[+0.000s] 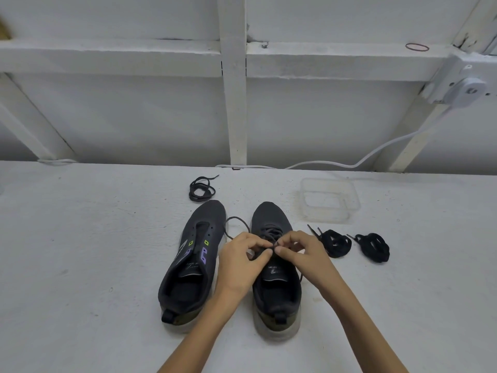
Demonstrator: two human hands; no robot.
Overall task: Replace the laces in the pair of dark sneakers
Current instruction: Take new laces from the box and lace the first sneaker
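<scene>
Now both your hands meet over the tongue of the right shoe (271,216), which stands on the table (94,238) with its toe away from you and its heel toward you. Your left hand (243,261) and right hand (298,254) each pinch the dark lace (236,219) between thumb and fingertips, where it crosses the upper eyelets. A slack loop of it arcs off left, toward the left shoe (193,254), whose eyelets are bare. The pull, I'd judge, runs back along the shoe's length toward you, and your left hand is nearer the loop. Two bundled black laces (336,243) lie just right of the shoe, nearest your right hand.
</scene>
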